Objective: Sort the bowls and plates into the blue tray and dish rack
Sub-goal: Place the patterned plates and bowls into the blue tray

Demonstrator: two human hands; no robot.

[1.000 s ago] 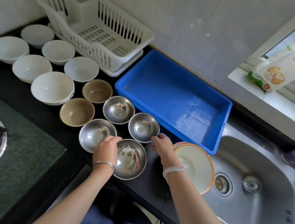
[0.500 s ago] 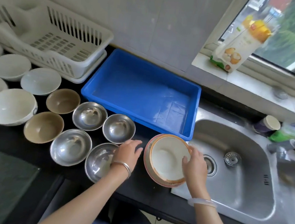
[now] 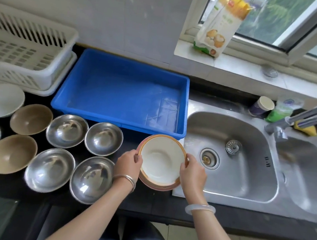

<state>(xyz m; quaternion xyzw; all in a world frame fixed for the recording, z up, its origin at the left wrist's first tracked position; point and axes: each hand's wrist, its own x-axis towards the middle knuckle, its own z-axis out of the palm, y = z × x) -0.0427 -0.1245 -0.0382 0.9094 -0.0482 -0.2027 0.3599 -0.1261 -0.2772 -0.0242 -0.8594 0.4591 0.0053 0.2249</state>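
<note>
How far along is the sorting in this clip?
Done: nothing visible; the blue tray holds nothing, and the visible part of the dish rack looks bare. In hand: the left hand and right hand grip the stacked plates by their rim, beside the sink. Left: four steel bowls, two brown bowls and several white bowls sit unsorted on the counter.

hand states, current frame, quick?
left hand: grips the left rim of the plate stack.
right hand: grips the right rim of the same stack.
</note>
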